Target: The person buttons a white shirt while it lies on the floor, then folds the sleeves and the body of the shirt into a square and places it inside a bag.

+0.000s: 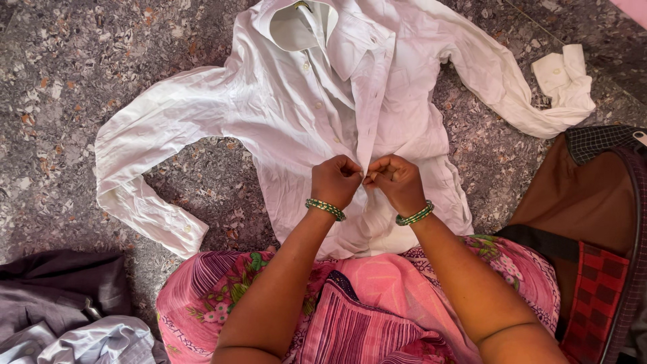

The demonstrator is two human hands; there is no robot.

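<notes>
Nearest the camera lay the person's lap, draped in pink flowered cloth (377, 296), with both forearms reaching out over it. At the near left sat a heap of dark and pale grey clothes (60, 310), and at the near right a brown bag (573, 202) with a red chequered panel.

Just beyond the lap, the left hand (335, 180) and the right hand (397, 182) met knuckle to knuckle over the lower front of a white shirt (283, 114). Each wrist wore a green bangle (325, 208). The left hand's fingers were curled together and pinched on the shirt's front edge; the right hand's fingers were likewise bunched tight on the opposite edge of the button strip (367, 114), the two grips touching. Whether a button sat between the fingertips could not be told.

The shirt was spread face up on a speckled grey stone floor (67, 67), its hem near the lap and its collar (296, 23) at the far end. One sleeve bent out to the left and back toward the near side; the other ran to the far right, ending in a folded cuff (563, 74). The upper front appeared buttoned.
</notes>
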